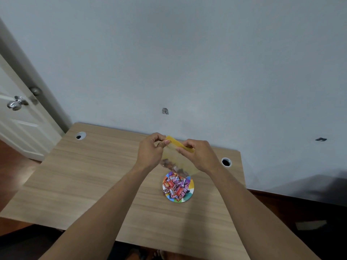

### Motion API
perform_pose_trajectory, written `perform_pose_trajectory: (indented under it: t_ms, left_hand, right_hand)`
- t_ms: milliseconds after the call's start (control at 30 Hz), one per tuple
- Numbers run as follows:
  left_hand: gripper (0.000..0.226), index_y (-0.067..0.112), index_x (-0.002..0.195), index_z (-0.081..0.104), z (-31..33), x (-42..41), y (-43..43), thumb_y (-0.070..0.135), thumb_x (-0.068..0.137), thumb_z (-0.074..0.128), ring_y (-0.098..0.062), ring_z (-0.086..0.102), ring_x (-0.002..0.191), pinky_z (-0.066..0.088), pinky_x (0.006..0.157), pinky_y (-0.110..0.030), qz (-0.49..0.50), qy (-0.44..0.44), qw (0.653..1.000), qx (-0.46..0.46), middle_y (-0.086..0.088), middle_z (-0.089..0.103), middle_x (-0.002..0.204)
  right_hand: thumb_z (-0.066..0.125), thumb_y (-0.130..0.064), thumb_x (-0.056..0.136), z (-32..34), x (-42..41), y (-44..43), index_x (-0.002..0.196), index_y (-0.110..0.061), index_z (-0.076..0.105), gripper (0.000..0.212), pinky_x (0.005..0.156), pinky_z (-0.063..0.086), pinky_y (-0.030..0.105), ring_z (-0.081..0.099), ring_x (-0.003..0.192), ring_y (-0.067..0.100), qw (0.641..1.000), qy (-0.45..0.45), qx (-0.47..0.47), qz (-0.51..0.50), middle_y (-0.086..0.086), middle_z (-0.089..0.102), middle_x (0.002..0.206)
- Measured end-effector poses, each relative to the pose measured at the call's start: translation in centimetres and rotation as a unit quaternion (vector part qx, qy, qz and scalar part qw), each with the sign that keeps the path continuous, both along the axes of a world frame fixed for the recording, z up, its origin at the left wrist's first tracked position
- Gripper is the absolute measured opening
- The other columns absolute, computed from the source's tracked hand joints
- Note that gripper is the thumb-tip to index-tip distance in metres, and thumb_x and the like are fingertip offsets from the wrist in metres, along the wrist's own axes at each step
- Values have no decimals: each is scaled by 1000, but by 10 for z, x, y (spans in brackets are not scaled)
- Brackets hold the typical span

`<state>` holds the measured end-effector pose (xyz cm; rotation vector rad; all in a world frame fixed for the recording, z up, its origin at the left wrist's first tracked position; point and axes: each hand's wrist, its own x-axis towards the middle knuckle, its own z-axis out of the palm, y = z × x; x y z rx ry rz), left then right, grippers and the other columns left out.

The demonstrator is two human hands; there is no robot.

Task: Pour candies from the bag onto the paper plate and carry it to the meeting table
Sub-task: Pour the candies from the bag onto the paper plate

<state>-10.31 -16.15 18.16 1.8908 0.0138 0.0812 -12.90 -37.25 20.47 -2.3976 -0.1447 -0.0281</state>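
A: So, status?

B: Both hands pinching the bag (176, 156) by its yellow end: left hand (150, 151) at 10 o'clock, right hand (199, 156) at 2. Bag's long axis hangs down, mouth just above the paper plate (190, 186).

A: Candies?

B: Candies (175, 186) piled on the plate, a few blurred inside the bag. Plate sits at 6 o'clock from the hands, right slightly nearer. Table (93, 175) bare all round; near edge well clear.

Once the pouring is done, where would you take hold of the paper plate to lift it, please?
Probably by the bare rim of the paper plate on its near-right side, fingers slid underneath. The candies heap toward the far left, so that edge is clear; a thin plate likely needs support from below.
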Motion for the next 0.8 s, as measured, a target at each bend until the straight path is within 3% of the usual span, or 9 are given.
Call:
perform_pose_trajectory:
  t_ms: [267,467,600,700,800]
  left_hand:
    - [14,5,93,79,-4,12,28,19,96,79,4,66,74,48,75,-19,58,44,996,-57,5,78,86]
    - [17,3,96,81,-11,21,61,21,96,80,-6,64,77,48,75,-22,102,51,990,-79,2,76,85]
    - [10,10,93,81,-20,21,74,20,96,80,-10,63,78,49,76,-25,115,62,989,-76,0,75,85]
    - [10,16,86,77,-27,18,79,18,96,80,-10,61,75,48,75,-26,120,70,987,-76,2,72,80]
    - [9,10,92,79,-34,14,84,18,96,80,-11,61,77,48,76,-26,125,81,985,-81,-1,74,84]
  right_hand:
    - [70,-59,94,-7,-4,-9,88,-24,79,37,59,50,42,57,59,14,1000,15,-25,-1,1,71,70]
    - [73,-55,95,-13,-6,-17,90,-23,80,33,55,39,30,51,52,4,999,29,-25,1,-6,70,69]
    - [74,-53,95,-23,-7,-17,94,-21,82,33,58,39,24,60,60,-9,999,32,-33,9,-7,79,84]
    - [74,-55,94,-30,-5,-16,92,-21,82,35,59,40,23,59,57,-4,998,27,-47,12,-6,82,88]
    - [73,-58,93,-36,0,-14,89,-22,82,37,61,43,26,61,64,-3,998,23,-64,17,-7,82,86]
